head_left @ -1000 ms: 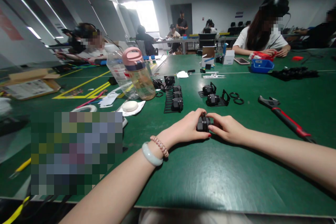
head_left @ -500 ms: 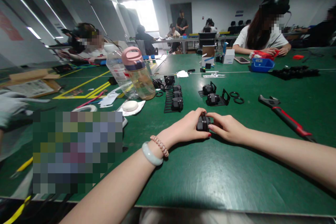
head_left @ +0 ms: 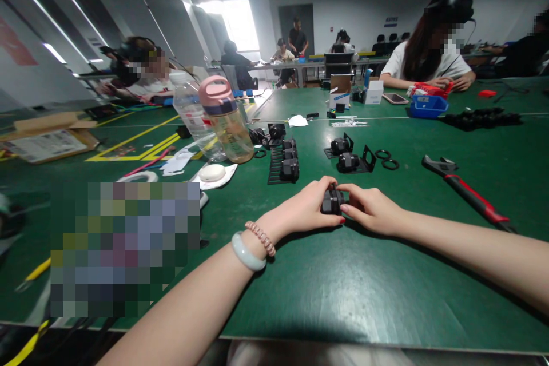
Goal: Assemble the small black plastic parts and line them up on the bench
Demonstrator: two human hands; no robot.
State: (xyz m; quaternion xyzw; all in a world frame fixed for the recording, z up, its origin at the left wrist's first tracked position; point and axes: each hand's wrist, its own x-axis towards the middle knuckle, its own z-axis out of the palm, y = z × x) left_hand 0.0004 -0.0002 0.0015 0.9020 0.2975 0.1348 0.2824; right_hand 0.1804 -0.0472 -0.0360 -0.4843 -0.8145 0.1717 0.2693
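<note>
A black hex-sided fitting (head_left: 331, 202) that looks like a cable gland sits between my two hands, low over the green table. My left hand (head_left: 315, 204) wraps round its left side, with the thumb along the near edge. At its right end, the fingertips and thumb of my right hand (head_left: 371, 207) pinch it. My fingers hide part of the fitting. Just beyond my hands stand two similar black fittings on brackets (head_left: 349, 162), beside two loose black rings (head_left: 390, 164). More such fittings (head_left: 290, 168) are lined up to the left, on slotted black brackets.
An adjustable wrench (head_left: 472, 197) with red-and-black handle lies at right. A pink-lidded bottle (head_left: 227, 126) and a clear plastic bottle (head_left: 191, 108) stand at left, near a white round object (head_left: 213, 173) on paper. A blue bin (head_left: 429, 106) is farther back, before a seated person (head_left: 429, 46).
My hands and the fitting have hardly moved. At the far left, a gloved hand has drawn back toward the edge of view.
</note>
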